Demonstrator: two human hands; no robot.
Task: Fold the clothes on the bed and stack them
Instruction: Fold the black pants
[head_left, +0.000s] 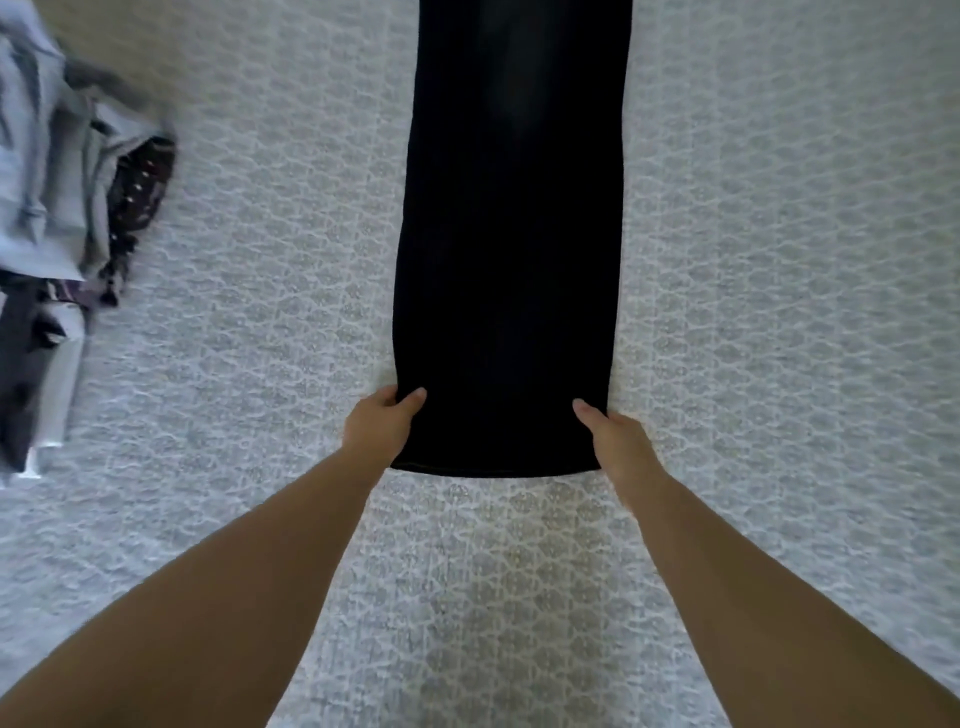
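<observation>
A pair of dark jeans (511, 249) lies flat and lengthwise on the bed, legs laid together, the hem end nearest me. My left hand (382, 423) grips the left corner of the hem end, thumb on top of the cloth. At the right corner my right hand (615, 441) grips the same way, with its thumb on the fabric. The far end of the jeans runs out of view at the top.
The bed (779, 312) is covered by a pale grey patterned bedspread. At the left edge lies a loose pile of clothes (57, 208): light blue-grey garments over a dark patterned one.
</observation>
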